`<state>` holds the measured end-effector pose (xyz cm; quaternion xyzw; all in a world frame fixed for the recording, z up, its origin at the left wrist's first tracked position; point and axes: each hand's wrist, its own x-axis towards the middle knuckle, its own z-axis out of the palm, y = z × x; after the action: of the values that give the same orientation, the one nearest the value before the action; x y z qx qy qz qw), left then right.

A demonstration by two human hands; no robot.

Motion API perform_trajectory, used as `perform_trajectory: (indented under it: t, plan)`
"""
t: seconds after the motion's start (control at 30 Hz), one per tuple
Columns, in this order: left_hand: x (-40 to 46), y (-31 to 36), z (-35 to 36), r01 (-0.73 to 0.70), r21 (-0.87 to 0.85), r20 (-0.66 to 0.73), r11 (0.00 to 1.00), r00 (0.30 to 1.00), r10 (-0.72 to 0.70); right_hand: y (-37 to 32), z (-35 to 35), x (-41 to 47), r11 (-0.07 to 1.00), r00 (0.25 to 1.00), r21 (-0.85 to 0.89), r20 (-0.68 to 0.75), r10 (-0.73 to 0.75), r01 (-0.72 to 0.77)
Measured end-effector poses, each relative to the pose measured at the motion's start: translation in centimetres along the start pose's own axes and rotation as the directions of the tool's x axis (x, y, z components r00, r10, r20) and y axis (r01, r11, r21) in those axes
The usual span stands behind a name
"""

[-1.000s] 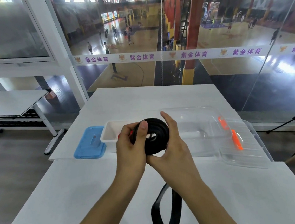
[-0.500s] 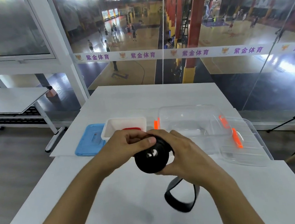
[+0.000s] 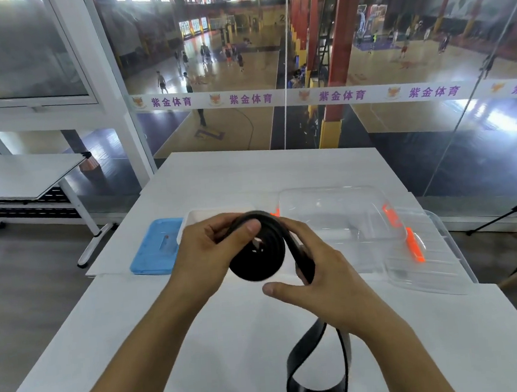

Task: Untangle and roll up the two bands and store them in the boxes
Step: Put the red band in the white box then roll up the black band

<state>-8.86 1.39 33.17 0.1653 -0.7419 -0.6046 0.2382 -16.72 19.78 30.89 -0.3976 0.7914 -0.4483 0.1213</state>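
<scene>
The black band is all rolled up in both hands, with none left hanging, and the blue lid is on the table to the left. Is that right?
Not quite. The head view shows the black band only partly rolled: a loose loop hangs down below the right hand. Both hands do hold the roll, the left hand too, and the blue lid lies on the table to the left.

Left hand (image 3: 208, 256) pinches the roll; right hand (image 3: 324, 284) apparently grips its strap

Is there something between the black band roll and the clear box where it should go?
Nothing visible blocks it. The black band roll, held by the left hand and right hand, is beside the open clear box; its loose tail remains unrolled.
</scene>
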Motion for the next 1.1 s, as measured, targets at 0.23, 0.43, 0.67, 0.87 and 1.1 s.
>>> perform_trajectory:
  t: [0.23, 0.43, 0.67, 0.87, 1.1]
  plan:
    - [0.2, 0.3, 1.2, 0.027, -0.201, -0.266, 0.979, 0.96, -0.081, -0.4, 3.6, -0.3, 0.983, 0.992, 0.183, -0.11, 0.055, -0.035]
    - [-0.6, -0.8, 4.0, 0.108, -0.277, -0.304, 0.955, 0.933, -0.194, -0.1, 5.8, 0.4, 0.975, 0.962, 0.222, -0.26, 0.08, -0.021]
    - [-1.7, -2.4, 4.1, 0.29, -0.234, -0.052, 0.928, 0.949, -0.31, 0.5, 4.4, 0.7, 0.953, 0.941, 0.297, -0.301, 0.157, -0.064]
    - [-1.2, -2.1, 0.0, 0.374, -0.176, 0.252, 0.91, 0.911, -0.326, 1.2, 0.9, 0.8, 0.982, 0.999, 0.187, 0.014, 0.031, -0.033]
    - [-0.3, -0.9, -2.7, 0.252, 0.147, 0.484, 0.956, 0.825, -0.292, 0.7, 0.8, 0.8, 0.992, 0.969, 0.124, 0.248, -0.01, -0.022]
